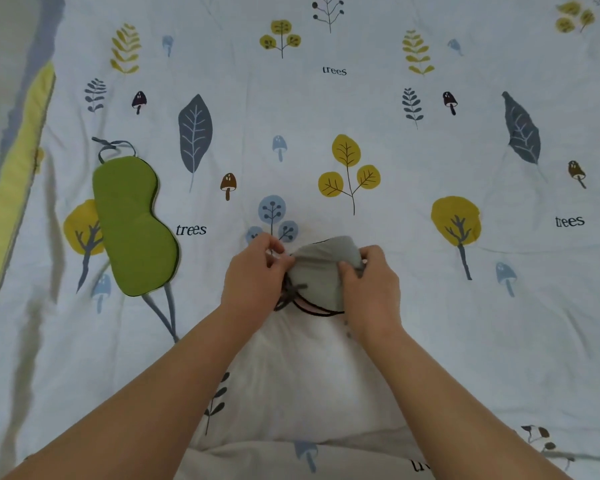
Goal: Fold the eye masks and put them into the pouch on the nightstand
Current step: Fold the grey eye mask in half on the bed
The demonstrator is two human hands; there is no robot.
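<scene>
- A pale blue bedspread (326,112) fills almost the whole view, printed with yellow trees, grey leaves, small mushrooms and the word "trees" in several spots.
- Along the bedspread's left edge runs a yellow-green border strip (11,188), with a blurred grey-beige surface beyond it in the upper left corner.
- The cloth is slightly rumpled near its lower edge, where a whiter fold bunches between the forearms.
- A grey eye mask (321,271) sits near the middle of the bedspread, a little toward its lower edge, doubled over, its dark strap (291,296) looping out on the side nearer the person.
- The left hand (257,275) pinches the mask's left edge with curled fingers.
- The right hand (369,275) grips the mask's right side, fingers closed over the fold.
- A green eye mask (132,226) lies flat and unfolded toward the left edge, well apart from the hands, its grey-blue strap (113,147) showing at its far end.
- Both forearms are bare.
</scene>
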